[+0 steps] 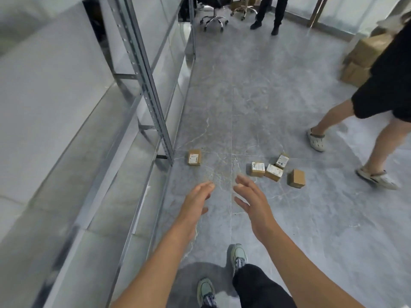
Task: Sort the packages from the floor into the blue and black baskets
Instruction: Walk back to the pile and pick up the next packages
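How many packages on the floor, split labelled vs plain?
Small cardboard packages with a white label showing: 4 — lone one by the shelf post, and three clustered
Plain brown package, no label showing: 1
Total: 5

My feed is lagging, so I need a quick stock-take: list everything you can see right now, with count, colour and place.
packages: five, brown cardboard, most with white labels; one alone by the shelf foot, four clustered on the floor to the right
shelving: one unit, grey metal, left side
floor: grey marbled tiles
large cartons: a stack, brown, far right
office chairs: two, chrome bases, far end
bystanders: one in black shorts at right; one in dark trousers at the far end
baskets: none in view
left hand: open, empty
right hand: open, empty
own shoes: two, pale green
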The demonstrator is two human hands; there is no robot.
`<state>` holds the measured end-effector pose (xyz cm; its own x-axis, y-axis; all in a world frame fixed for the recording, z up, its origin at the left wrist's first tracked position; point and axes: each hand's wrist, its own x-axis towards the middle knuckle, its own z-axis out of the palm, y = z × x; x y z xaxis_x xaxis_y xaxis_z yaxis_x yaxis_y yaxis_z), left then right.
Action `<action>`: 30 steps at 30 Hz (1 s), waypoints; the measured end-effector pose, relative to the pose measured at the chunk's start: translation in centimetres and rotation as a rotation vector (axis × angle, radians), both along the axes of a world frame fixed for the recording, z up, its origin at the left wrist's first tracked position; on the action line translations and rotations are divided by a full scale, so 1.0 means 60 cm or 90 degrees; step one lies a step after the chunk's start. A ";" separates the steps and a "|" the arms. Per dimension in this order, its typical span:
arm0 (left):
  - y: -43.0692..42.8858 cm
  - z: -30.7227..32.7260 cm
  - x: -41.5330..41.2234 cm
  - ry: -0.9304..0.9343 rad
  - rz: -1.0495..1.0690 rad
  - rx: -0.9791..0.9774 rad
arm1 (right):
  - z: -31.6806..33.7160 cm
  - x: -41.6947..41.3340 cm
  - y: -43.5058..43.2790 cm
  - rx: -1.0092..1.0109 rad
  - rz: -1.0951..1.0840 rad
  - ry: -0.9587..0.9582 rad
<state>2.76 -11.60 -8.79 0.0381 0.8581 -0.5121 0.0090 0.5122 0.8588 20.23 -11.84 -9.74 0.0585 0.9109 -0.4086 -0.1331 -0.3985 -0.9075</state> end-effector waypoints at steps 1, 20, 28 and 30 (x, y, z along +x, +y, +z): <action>0.011 -0.005 -0.005 0.001 0.007 -0.006 | -0.006 -0.003 0.014 -0.004 0.005 -0.003; 0.426 -0.128 0.016 0.088 0.153 -0.153 | -0.164 0.061 0.487 -0.169 0.082 -0.004; 0.580 -0.201 0.014 0.090 0.155 -0.214 | -0.236 0.065 0.638 -0.220 0.093 -0.020; 0.626 -0.228 0.006 0.075 0.156 -0.235 | -0.261 0.057 0.676 -0.234 0.086 -0.026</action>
